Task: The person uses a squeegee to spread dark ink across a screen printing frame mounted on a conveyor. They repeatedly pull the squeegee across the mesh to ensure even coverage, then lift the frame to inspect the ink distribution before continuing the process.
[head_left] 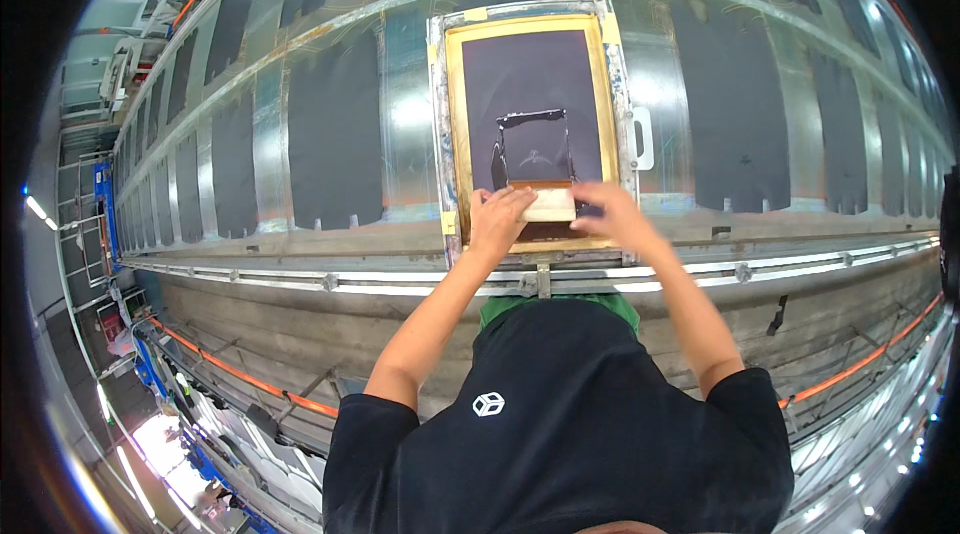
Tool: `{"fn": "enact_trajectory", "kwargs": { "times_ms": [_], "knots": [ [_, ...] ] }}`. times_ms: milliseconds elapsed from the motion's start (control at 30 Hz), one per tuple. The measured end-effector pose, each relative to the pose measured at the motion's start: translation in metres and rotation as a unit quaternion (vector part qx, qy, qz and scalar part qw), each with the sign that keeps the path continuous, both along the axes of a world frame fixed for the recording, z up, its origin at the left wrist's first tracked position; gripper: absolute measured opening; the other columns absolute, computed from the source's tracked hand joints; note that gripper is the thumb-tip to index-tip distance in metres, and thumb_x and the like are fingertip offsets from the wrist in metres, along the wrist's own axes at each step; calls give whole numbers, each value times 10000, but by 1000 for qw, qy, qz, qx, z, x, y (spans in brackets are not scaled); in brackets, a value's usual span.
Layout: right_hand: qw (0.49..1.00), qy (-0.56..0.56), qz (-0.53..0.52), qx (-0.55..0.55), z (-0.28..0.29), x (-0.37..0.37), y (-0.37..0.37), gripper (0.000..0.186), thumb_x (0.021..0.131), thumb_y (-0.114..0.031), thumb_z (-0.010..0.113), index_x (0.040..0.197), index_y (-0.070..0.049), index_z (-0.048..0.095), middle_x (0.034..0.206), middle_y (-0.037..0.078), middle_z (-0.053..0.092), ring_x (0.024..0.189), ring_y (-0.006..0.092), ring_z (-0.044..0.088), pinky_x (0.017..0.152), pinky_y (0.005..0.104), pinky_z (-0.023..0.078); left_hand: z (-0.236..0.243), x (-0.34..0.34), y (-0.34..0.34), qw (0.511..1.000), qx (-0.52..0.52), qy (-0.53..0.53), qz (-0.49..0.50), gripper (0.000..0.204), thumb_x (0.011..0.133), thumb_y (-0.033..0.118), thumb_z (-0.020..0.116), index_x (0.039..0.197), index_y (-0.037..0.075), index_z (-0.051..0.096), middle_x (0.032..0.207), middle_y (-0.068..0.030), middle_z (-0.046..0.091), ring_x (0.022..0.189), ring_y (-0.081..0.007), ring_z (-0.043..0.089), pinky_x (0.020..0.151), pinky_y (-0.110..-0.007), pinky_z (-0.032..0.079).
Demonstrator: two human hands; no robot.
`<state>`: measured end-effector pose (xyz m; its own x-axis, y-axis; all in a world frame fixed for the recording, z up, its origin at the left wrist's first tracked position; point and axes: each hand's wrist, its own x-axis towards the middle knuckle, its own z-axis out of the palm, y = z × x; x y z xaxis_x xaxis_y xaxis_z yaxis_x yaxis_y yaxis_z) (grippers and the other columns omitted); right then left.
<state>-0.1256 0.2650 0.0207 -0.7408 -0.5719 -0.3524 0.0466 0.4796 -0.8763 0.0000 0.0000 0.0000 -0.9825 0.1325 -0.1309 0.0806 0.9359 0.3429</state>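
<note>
Left hand [500,222] grips the left end of a squeegee [550,204], fingers laid over its pale, block-like handle. Right hand [613,217] is at the other end, thumb and fingers spread apart around the corner; it's blurred, so can't tell whether they actually press on it or just hover beside it. Squeegee sits crosswise in the near part of a screen-printing frame [438,134], on the dark mesh [530,69], a brown strip [540,185] showing along its far edge. Just beyond it, glossy black ink [532,116] traces a rough rectangle on the mesh, thickest-looking along the far edge and the left side, faint whitish mark [533,155] inside. Yellow tape [456,124] lines the frame's inner border; outer rim is grey, worn and spattered. White looped piece [645,115] sits at the frame's right side. Frame lies flat on a long shiny table [410,124]. Dark fabric panels [335,134] lie in rows to both sides and beyond. Metal rail [430,284] runs along the near table edge, between the frame and the person's black T-shirt [570,414]
</note>
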Motion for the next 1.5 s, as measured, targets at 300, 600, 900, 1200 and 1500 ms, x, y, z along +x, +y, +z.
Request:
{"fn": "enact_trajectory", "kwargs": {
  "times_ms": [300, 600, 900, 1200, 1500],
  "knots": [
    [945, 99, -311, 24, -76, -74, 11, 257, 991, -259, 654, 1195, -104, 685, 672, 50, 595, 623, 147, 577, 590, 331, 453, 4, 32, 10, 997, -11, 69, -20, 576, 739, 101, 769, 1300, 177, 661, 1385, 14, 651, 1262, -228, 605, 1002, -447, 375],
    [917, 176, -356, 42, -36, -62, -45, 207, 989, -246, 647, 1114, -102, 728, 711, 58, 615, 650, 170, 563, 669, 326, 473, 23, 71, -23, 997, 21, 73, 7, 669, 732, 142, 810, 1366, 172, 600, 1422, 12, 608, 1295, -215, 556, 1025, -475, 361],
    [917, 182, -353, -32, -42, 26, -304, 200, 1003, -254, 624, 1109, -103, 701, 700, 74, 575, 632, 157, 495, 634, 342, 440, 35, 139, -258, 994, -20, 82, 66, 592, 705, 101, 787, 1283, 166, 677, 1349, 20, 671, 1242, -194, 598, 994, -441, 367],
    [914, 209, -347, 17, -49, 58, -403, 203, 1014, -251, 607, 1139, -116, 692, 637, 119, 545, 558, 214, 492, 617, 397, 428, 31, 167, -370, 997, -10, 61, 37, 644, 680, 152, 834, 1303, 177, 674, 1366, 34, 661, 1208, -197, 598, 969, -435, 367],
    [906, 306, -263, 126, -67, 53, -385, 285, 976, -266, 677, 1230, -141, 705, 820, 115, 598, 755, 227, 554, 743, 391, 464, 22, 179, -385, 996, -12, 86, -8, 635, 688, 128, 820, 1299, 223, 677, 1348, 50, 667, 1183, -199, 605, 940, -457, 360]
  ]
}}
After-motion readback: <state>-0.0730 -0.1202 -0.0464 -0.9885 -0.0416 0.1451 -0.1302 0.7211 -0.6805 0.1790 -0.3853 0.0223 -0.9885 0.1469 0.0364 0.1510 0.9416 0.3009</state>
